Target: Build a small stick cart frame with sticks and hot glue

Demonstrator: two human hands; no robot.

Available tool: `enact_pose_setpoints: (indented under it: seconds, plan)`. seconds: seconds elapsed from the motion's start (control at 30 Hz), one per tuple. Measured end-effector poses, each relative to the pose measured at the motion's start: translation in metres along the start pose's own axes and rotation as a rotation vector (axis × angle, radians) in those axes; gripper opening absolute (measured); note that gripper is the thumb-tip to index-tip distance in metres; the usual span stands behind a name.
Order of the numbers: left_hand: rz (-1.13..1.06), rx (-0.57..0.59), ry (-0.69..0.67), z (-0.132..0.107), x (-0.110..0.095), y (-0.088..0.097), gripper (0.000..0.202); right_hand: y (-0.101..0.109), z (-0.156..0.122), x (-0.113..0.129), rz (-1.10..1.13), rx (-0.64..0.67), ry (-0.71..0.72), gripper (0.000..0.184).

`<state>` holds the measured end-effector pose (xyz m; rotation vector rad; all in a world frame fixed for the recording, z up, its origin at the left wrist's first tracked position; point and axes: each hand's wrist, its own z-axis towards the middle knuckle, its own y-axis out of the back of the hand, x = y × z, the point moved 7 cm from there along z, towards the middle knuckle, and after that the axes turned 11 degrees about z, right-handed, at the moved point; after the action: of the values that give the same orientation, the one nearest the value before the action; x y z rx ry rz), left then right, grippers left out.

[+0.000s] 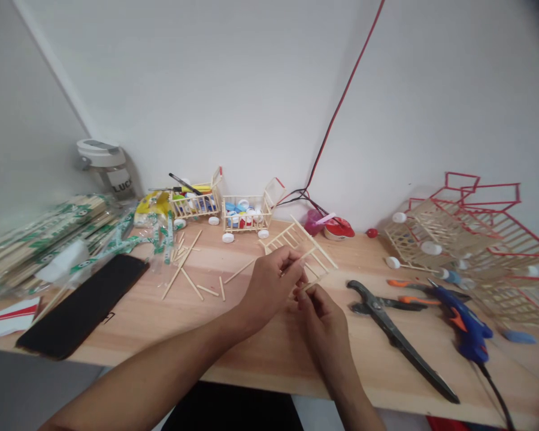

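Note:
My left hand point(273, 278) is closed on a small frame of wooden sticks point(322, 254), which tilts up above the table with rungs like a ladder. Close beside it, my right hand point(322, 311) has thumb and fingers pinched around a short wooden stick point(312, 286) at the frame's lower edge. Whether that stick is joined to the frame I cannot tell; the fingers cover the spot. Several loose cut sticks point(191, 281) lie on the table left of my hands.
Black pliers point(393, 329), orange-handled cutters point(424, 290) and a blue glue gun point(465, 323) lie right. Stick-built carts point(471, 233) stand behind them. Two small carts point(248, 209) hold bottle caps at the wall. A phone point(87, 305), packed chopsticks point(49, 239) and a bottle point(110, 170) are left.

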<state>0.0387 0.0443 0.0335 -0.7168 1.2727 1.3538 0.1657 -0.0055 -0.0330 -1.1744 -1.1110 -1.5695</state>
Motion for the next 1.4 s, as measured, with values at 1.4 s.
enact_pose_setpoints:
  seconds: [1.4]
  plan:
    - [-0.036, 0.008, -0.002, 0.0006, -0.003, 0.0003, 0.018, -0.0004, -0.0001, 0.0061, 0.003, -0.009, 0.011, 0.032]
